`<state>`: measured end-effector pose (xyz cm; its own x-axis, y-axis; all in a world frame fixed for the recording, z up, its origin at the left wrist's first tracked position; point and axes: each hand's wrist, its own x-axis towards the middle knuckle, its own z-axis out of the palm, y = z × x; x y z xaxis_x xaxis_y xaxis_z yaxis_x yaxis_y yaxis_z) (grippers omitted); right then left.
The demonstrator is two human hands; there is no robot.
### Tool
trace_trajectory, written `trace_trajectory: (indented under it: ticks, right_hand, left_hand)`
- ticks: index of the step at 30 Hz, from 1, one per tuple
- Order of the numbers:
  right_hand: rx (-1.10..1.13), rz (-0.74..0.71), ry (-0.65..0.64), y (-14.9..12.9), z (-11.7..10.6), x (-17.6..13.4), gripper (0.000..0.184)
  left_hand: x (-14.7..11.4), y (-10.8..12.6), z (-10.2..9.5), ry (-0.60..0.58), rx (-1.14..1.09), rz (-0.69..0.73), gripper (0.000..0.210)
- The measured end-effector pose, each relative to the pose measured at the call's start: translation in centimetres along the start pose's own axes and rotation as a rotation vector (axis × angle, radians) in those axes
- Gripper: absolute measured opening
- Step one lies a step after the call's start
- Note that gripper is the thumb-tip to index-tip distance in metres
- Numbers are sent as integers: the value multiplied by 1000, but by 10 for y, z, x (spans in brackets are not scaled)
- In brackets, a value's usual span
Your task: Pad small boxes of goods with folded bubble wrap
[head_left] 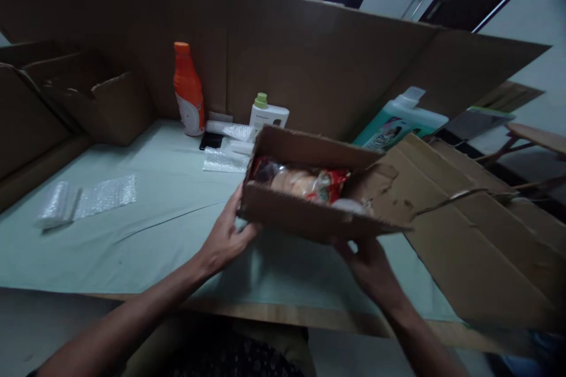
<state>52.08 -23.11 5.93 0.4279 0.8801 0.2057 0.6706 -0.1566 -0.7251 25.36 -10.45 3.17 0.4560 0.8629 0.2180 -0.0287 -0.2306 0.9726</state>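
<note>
A small open cardboard box (292, 210) is held above the table, tilted so that its inside shows. In it lie a clear packet of round pale pieces (294, 181), a red printed packet (329, 184) and a whitish round item (349, 206), all blurred. My left hand (227, 232) grips the box's left end, thumb on the near side. At the near right bottom edge, my right hand (367, 262) closes on the box, its fingertips partly hidden beneath. One flap (384, 191) sticks out on the right.
Behind the box stand an orange bottle (189, 91), a white bottle with a green cap (269, 115) and a teal bottle (398, 123). Bubble wrap (106, 195) lies at left, more (225, 160) near the middle. Cardboard boxes (97, 100) flank the left; a large carton (481, 241) the right.
</note>
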Motion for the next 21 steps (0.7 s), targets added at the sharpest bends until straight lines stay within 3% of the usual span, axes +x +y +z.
trace_trajectory:
  ticks: [4, 7, 9, 12, 15, 18, 21]
  right_hand:
    - [63, -102, -113, -20, 45, -17, 39]
    - [113, -117, -120, -35, 67, 1, 48]
    - [142, -95, -115, -29, 62, 12, 51]
    - [122, -7, -61, 3, 33, 7, 48]
    - [23, 86, 57, 44, -2, -13, 44]
    - [-74, 129, 214, 80, -26, -27, 49]
    - [-98, 122, 344, 110, -35, -28, 60]
  left_hand:
    - [-38, -3, -38, 162, 58, -127, 66]
    - [-28, -9, -54, 215, 103, -120, 65]
    - [-11, -16, -45, 167, 134, -124, 61]
    - [17, -29, -9, 18, 249, -75, 51]
    - [49, -36, 41, -65, 418, 26, 39]
    - [91, -36, 98, -107, 429, 64, 39]
    - [131, -35, 164, -210, 350, 74, 54]
